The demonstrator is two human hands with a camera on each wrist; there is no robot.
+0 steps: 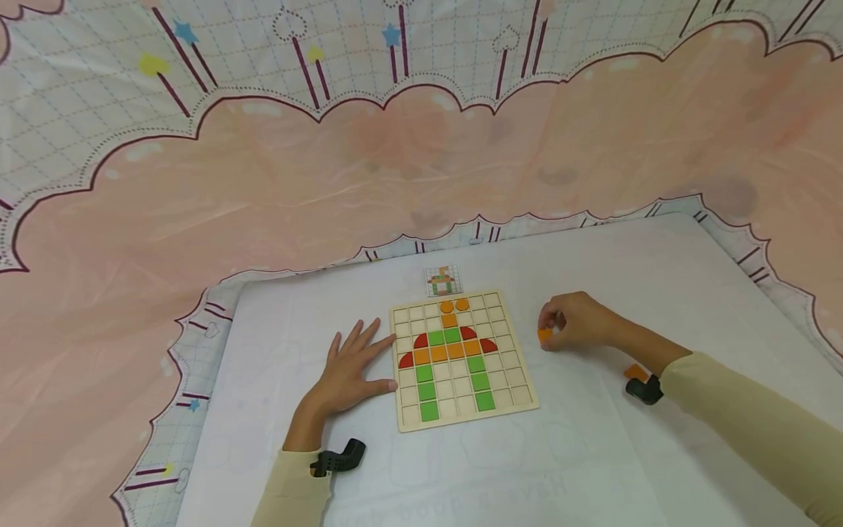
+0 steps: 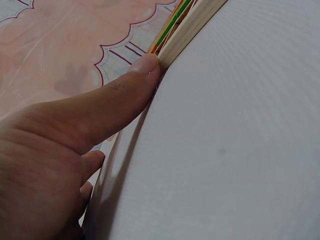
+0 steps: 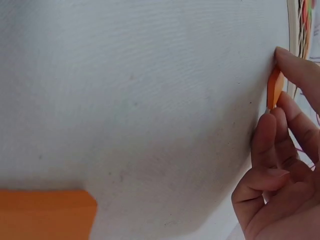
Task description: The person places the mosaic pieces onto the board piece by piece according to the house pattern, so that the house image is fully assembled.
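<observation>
A wooden grid board lies on the white table, with green squares, orange squares, red quarter-round pieces and two orange round pieces set in its cells. My left hand rests spread at the board's left side, thumb and fingertips at its edge. In the left wrist view the thumb presses the side of the board. Right of the board, my right hand pinches a small orange tile between thumb and fingers, close over the table. The right wrist view shows this orange tile held on edge.
A small pattern card lies just beyond the board's far edge. Another orange tile sits on the table under the right wrist, large in the right wrist view's lower left corner. A patterned cloth hangs behind the white tabletop.
</observation>
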